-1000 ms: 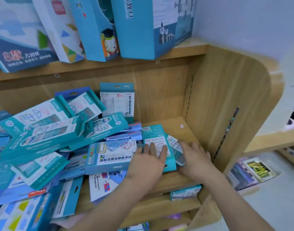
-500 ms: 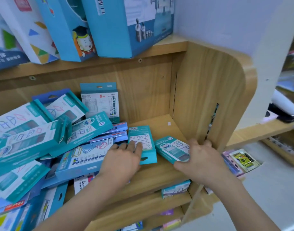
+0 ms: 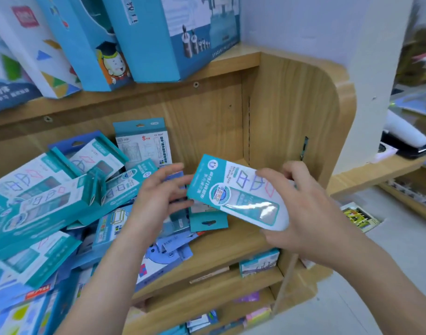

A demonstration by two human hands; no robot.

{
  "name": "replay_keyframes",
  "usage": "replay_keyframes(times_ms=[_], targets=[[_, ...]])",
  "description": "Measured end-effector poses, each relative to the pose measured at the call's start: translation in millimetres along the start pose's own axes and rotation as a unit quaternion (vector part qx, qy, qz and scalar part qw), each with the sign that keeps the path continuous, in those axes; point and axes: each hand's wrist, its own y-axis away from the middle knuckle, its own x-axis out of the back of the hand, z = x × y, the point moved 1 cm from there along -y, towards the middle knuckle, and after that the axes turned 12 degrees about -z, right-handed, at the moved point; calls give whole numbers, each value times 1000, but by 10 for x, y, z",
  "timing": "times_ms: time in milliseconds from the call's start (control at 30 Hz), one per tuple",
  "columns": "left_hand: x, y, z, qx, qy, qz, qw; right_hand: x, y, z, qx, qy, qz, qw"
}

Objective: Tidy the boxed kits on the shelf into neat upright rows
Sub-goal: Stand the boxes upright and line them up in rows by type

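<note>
Right hand point(image 3: 311, 213): fingers point(image 3: 294, 168) curled round the right end of one teal-and-white kit point(image 3: 233, 189), so it's properly gripped. The kit's up off the shelf point(image 3: 231, 243), tilted, near the shelf's right end and just in front of the side panel point(image 3: 291, 112).

Left hand point(image 3: 158, 197): fingers point(image 3: 173, 169) spread and loose, gripping nothing. The tips are right by the kit's left corner, can't tell if they actually touch.

Under the lifted one, another teal kit point(image 3: 208, 222) lies flat on the board. One kit point(image 3: 142, 143) stands upright against the back wall. Everything left of that is a messy heap point(image 3: 50, 189), boxes lying flat or leaning on each other, spilling twd the front edge.

Progress imo: barely started. No rows yet, basically one box upright, one in hand and the whole pile left to sort. The bare right end is prob where a row could go.
</note>
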Motion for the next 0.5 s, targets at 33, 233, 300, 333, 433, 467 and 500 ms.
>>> replay_keyframes(times_ms=[33, 233, 300, 333, 433, 467, 500], targets=[[12, 58, 59, 4, 80, -21, 997, 28, -36, -10, 26, 7, 14, 1000], [-61, 296, 35, -48, 127, 17, 991, 302, -268, -76, 121, 57, 94, 987], [-102, 372, -17, -72, 208, 57, 974, 368, -275, -117, 77, -107, 147, 980], [-152, 400, -52, -76, 243, 64, 965, 348, -279, -164, 52, -234, 162, 957], [-394, 465, -180, -75, 322, 57, 942, 157, -326, -326, 6, -543, 114, 832], [-464, 476, -225, -76, 335, 52, 938, 86, -356, -343, 0, -580, 106, 807], [-506, 483, -261, -78, 336, 50, 937, 45, -386, -340, -9, -595, 115, 795]])
